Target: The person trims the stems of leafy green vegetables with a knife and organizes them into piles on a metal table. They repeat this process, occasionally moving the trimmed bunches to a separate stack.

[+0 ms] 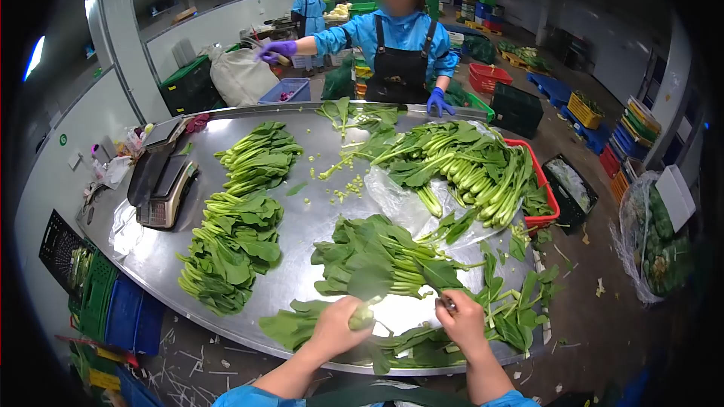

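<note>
Near the table's front edge, my left hand (339, 328) is closed around the pale stem end of a leafy green (362, 316); its leaves above are blurred. My right hand (461, 322), a little to the right, grips a small dark tool (449, 304) mostly hidden by the fingers. Just beyond my hands lies a pile of choy sum (377, 252), leaves to the left and stems to the right. Loose leaves (516, 313) are strewn by my right hand. More greens lie under and beside my left wrist.
A row of greens (234, 237) runs along the metal table (302, 215), beside a scale (167, 188). A large heap (467, 166) on plastic film lies by a red crate (541, 188). Across stands a co-worker (407, 45) in purple gloves, one arm stretched sideways.
</note>
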A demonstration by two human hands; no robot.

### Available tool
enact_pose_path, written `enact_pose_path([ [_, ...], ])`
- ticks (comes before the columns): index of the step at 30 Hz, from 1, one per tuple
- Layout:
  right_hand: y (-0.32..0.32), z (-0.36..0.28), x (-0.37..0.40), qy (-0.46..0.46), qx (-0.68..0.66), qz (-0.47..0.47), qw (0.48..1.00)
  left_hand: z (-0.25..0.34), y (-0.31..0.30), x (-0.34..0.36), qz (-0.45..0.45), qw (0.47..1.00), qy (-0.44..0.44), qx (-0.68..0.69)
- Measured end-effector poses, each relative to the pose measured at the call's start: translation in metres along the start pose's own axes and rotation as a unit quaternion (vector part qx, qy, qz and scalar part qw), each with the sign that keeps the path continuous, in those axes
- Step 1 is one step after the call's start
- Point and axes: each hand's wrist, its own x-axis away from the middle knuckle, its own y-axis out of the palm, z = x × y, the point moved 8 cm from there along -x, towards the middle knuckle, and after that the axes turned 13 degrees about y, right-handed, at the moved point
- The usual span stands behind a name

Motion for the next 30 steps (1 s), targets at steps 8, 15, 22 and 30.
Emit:
enact_pose_path([
  [8,0.049,-0.055,0.023,0.019,-0.246,-0.165,0.955,0.008,0.027,0.021,0.001,0.913,-0.127,0.388],
  [15,0.074,-0.027,0.022,0.012,-0.237,-0.246,0.94,-0.028,0.027,0.05,0.104,0.89,-0.24,0.373],
  [22,0.119,0.198,0.006,0.406,-0.229,-0.14,0.874,-0.044,-0.038,0.084,0.268,0.872,-0.198,0.359],
  [30,0.142,0.164,-0.018,0.165,0.064,-0.051,0.983,-0.036,-0.055,0.095,0.291,0.929,-0.142,0.181],
])
